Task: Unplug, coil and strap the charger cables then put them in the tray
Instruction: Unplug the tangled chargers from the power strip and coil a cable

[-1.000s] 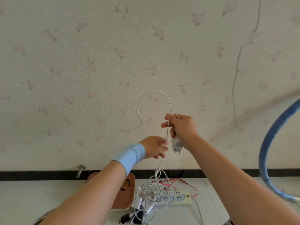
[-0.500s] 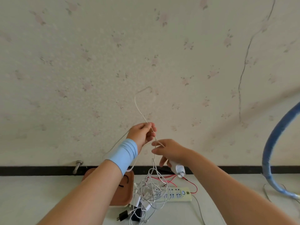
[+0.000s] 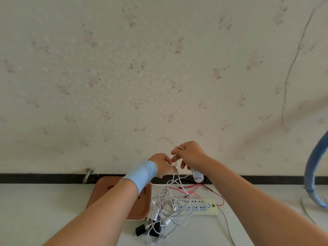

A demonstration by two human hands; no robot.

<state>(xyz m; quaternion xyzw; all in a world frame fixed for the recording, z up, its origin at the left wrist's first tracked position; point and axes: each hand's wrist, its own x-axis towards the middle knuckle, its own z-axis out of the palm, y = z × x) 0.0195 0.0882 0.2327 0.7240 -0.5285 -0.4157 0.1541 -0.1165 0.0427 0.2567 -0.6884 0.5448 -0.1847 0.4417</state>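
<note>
Pinching the white cable (image 3: 175, 158) between thumb and forefinger, your right hand (image 3: 191, 154) has a clenched grip on it. The charger plug (image 3: 196, 174) is tucked under that hand's lower fingers with its prongs pointing down. Your left hand (image 3: 162, 165), just beside and slightly lower, also grasps the same cable with curled fingers, close to the right hand's fingertips. A pale blue wristband (image 3: 142, 173) sits on the left wrist.

Above the two hands, a short loop of the cable stands up against the wall. Below them, the cable drops in slack strands to the pale surface beneath. Both hands and the plug are held clear of that surface.

Directly under the hands lies a tangle of white cables (image 3: 170, 208) with several white adapters among them, heaped over the left end of a cream power strip (image 3: 204, 207). Which of them are plugged in cannot be told. A red cable (image 3: 215, 193) loops along the far side of the strip. A black adapter (image 3: 140, 230) lies at the near edge of the tangle.

The brown tray (image 3: 103, 194) rests just left of the tangle, partly hidden by your left forearm. No cable shows on its visible part.

Further out, a metal pipe stub (image 3: 87, 174) projects by the black skirting. A blue hose (image 3: 312, 174) curves down at the far right.
</note>
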